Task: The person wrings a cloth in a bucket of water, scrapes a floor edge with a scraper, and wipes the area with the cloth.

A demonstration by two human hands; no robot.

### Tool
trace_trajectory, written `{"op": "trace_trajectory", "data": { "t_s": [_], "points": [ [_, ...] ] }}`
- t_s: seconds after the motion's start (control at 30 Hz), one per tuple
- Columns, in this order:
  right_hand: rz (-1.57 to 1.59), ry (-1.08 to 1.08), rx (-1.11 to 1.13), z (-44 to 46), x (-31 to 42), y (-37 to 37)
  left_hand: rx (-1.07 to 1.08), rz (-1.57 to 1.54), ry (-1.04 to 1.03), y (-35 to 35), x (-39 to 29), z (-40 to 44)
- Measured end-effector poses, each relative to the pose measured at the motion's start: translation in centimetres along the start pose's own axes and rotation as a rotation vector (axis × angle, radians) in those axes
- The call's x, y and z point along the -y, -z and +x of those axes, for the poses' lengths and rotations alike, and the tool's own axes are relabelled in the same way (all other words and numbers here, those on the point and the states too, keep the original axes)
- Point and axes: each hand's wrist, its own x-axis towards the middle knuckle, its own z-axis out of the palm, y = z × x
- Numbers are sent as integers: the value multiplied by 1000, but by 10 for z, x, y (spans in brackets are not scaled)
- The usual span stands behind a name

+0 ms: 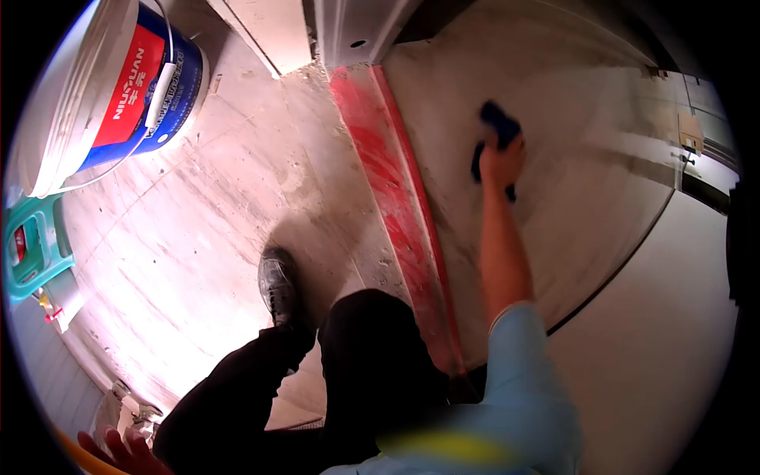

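My right hand (505, 164) is stretched out over the floor beyond the doorway, closed around a dark blue cloth (499, 119). Parts of the cloth stick out on both sides of the hand and rest against the dusty grey floor (570, 206). At the bottom left edge, the fingers of my left hand (123, 453) show partly, spread apart with nothing seen in them. An orange-yellow curved edge (79, 455) lies just beside those fingers; I cannot tell what it belongs to.
A red-coated threshold strip (380, 166) crosses the floor left of my right arm, below a door frame (352, 36). A white-and-blue bucket (131, 95) and a teal plastic stool (36, 245) stand at left. My shoe (277, 285) is on the pale floor.
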Motion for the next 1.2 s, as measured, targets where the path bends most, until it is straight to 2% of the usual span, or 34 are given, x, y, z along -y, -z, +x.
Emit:
{"op": "trace_trajectory", "data": {
  "t_s": [0.07,0.17,0.23,0.27,0.3,0.4,0.43,0.5,0.53,0.57,0.63,0.67,0.73,0.77,0.8,0.83,0.9,0.97,1.07,1.1,1.2],
  "points": [
    [57,208,-42,59,64,-40,-52,102,-15,8,-1,2],
    [210,234,489,88,185,-37,-88,121,-10,13,0,6],
    [72,222,172,41,213,-53,-146,154,4,4,4,8],
    [80,313,57,24,217,-53,-171,158,7,2,2,9],
    [43,462,147,13,217,-48,-193,149,-6,0,3,10],
    [219,583,341,10,205,-43,-172,178,-15,-6,4,19],
    [278,601,545,32,189,-47,-131,186,15,-5,2,19],
    [-4,787,405,66,167,-36,-69,193,33,0,2,14],
    [-121,704,367,80,169,-17,-102,181,2,0,4,13],
    [-33,501,452,90,171,-15,-141,209,21,-3,3,13],
    [-69,295,477,91,187,-22,-204,272,46,-12,4,15],
    [-128,284,479,81,197,-29,-232,167,57,-21,11,16],
    [-253,262,480,60,217,-39,-230,205,71,-25,11,14],
    [-119,337,520,49,217,-24,-224,215,75,-27,12,14],
    [-59,718,382,35,210,-15,-120,220,94,-29,15,15],
    [85,794,182,11,199,-21,-110,237,86,-33,17,12],
    [248,773,229,2,170,-24,-80,276,82,-41,19,7],
    [218,787,329,-25,133,14,-7,352,102,-50,19,2],
    [147,675,417,-94,63,76,45,473,164,-46,10,-4],
    [139,647,399,-114,37,94,98,371,161,-47,12,-2],
    [132,515,624,-150,-30,139,173,120,195,-47,14,-4]
  ]
}}
